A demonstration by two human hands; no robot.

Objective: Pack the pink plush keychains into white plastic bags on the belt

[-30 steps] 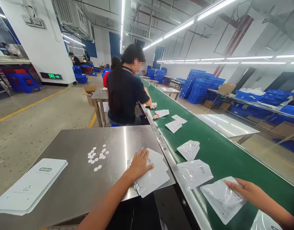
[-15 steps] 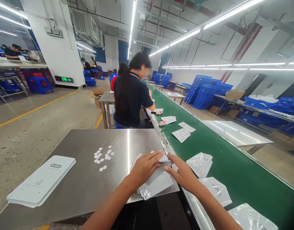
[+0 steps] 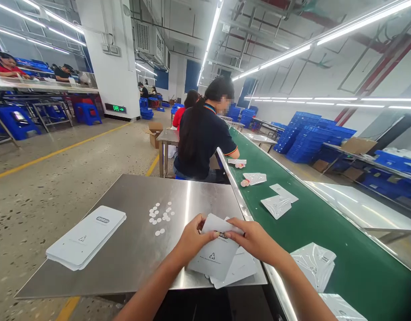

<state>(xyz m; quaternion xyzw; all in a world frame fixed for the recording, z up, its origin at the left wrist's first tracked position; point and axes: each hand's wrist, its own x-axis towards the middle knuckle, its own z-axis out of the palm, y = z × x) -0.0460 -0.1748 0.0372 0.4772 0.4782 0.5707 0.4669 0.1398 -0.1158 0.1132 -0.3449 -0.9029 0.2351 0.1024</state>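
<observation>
A white bag (image 3: 216, 260) is held over the near edge of the shiny metal surface (image 3: 134, 196), at six o'clock in the view. Its top is pinched on the left by the left grip (image 3: 192, 238) and on the right by the right grip (image 3: 255, 240); both are closed on it, and the two thumbs are set near each other over the dark label. A triangle of arrows is printed lower down. More white bags (image 3: 247, 269) can be seen under it, poking out at three o'clock; whether its low end rests on them cannot be told. From the held bag, small white dots (image 3: 157, 233) are scattered at ten o'clock, and a neat pile of long white bags (image 3: 86, 238) is seen at nine o'clock. The green belt (image 3: 304, 227) is placed just beside the surface. On it, shiny bags (image 3: 314, 265) are bunched at three o'clock, and two overlapping bags (image 3: 277, 206) are seen at two o'clock. At twelve o'clock, a seated person (image 3: 205, 138) in a dark shirt is seen from behind.
</observation>
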